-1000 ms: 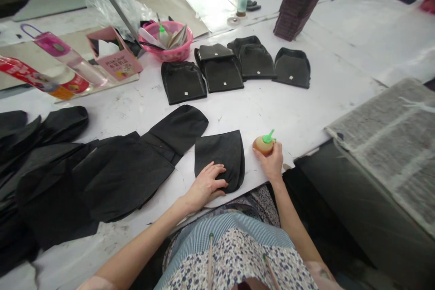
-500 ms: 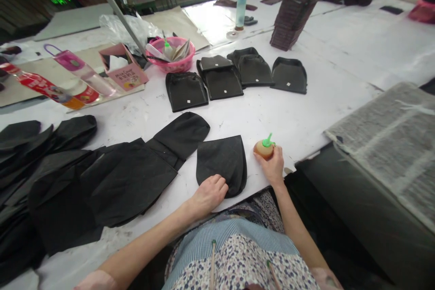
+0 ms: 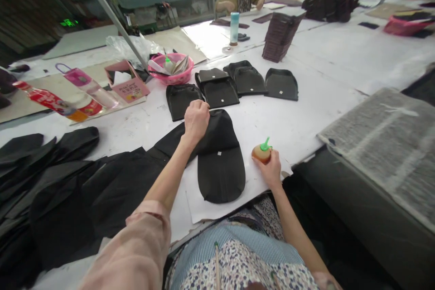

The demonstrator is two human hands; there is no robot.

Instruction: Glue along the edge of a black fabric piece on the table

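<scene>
The black cloth piece (image 3: 221,180) lies on the white table (image 3: 299,120) right in front of the person, spread open: a rounded lower panel, a small white tag (image 3: 219,153) near the crease, and a flap (image 3: 219,130) reaching away from the person. The left hand (image 3: 196,120) is at the flap's far left corner, fingers curled tight and, by the look of it, pinching the edge — the fingertips themselves are partly hidden. The right hand (image 3: 271,166), to the right of the cloth piece and apart from it, grasps a small round bottle (image 3: 261,155) of amber liquid, its green nozzle (image 3: 265,144) pointing up.

Left of the cloth piece is a heap of black cloth (image 3: 105,195), running up beside it; whether the two overlap I can't tell. Beyond the cloth piece sits a row of black pockets (image 3: 220,94), and past them, further left, a pink basin (image 3: 172,77).

The step in hand seems to be opening out the cloth piece, with the bottle held ready. The next move would call for settling the flap flat without shifting the panel — and for keeping the nozzle clear of the cloth until it is wanted.
</scene>
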